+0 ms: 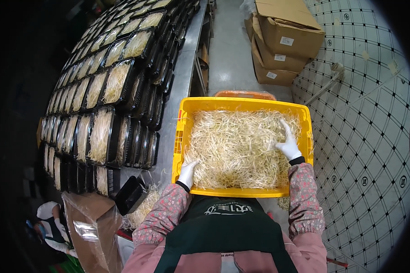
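A yellow plastic crate [246, 193] full of pale bean sprouts [237, 145] sits right in front of me. Both my hands wear white gloves. My left hand [188, 174] is at the crate's near left corner, against the sprouts, its thumb apart and its other fingers partly hidden. Over the right part of the sprouts is my right hand [289, 144], thumb and fingers spread, touching the heap without a visible clump in its grip.
Stacked black trays of sprouts [116, 82] crowd the metal table [187, 54] on the left. An empty black tray [130, 194] leans beside loose sprouts [146, 207] and a cardboard box [91, 232]. Stacked cartons [282, 41] stand far right. Another person [52, 227] is at lower left.
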### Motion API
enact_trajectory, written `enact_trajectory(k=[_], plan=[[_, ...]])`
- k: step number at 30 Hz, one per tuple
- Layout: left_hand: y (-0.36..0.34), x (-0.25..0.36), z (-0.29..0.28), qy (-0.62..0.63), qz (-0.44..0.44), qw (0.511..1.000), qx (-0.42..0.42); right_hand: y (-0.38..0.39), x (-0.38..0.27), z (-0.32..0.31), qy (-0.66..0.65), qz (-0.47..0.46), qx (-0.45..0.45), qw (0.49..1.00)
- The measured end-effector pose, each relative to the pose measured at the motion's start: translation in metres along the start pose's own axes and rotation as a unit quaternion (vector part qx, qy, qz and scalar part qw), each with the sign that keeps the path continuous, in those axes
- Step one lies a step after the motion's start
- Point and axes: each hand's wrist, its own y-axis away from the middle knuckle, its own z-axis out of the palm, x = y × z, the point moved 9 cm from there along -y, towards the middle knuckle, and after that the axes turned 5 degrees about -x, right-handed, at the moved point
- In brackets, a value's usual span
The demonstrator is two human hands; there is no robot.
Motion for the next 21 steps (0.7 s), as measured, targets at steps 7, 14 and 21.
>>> enact_trajectory(k=[7,14,21], plan=[[-0.038,-0.031,0.043,-0.090,0.067,0.993,-0.027,0.011,0.036,0.115,0.137,0.128,0.089,0.978],[0.035,0.028,0.131,-0.024,0.083,0.985,-0.149,0.043,-0.022,0.140,-0.394,0.137,-0.062,0.907],[0.016,-0.002,0.129,-0.085,-0.089,0.973,-0.197,0.032,-0.005,0.129,-0.370,0.121,-0.078,0.918]])
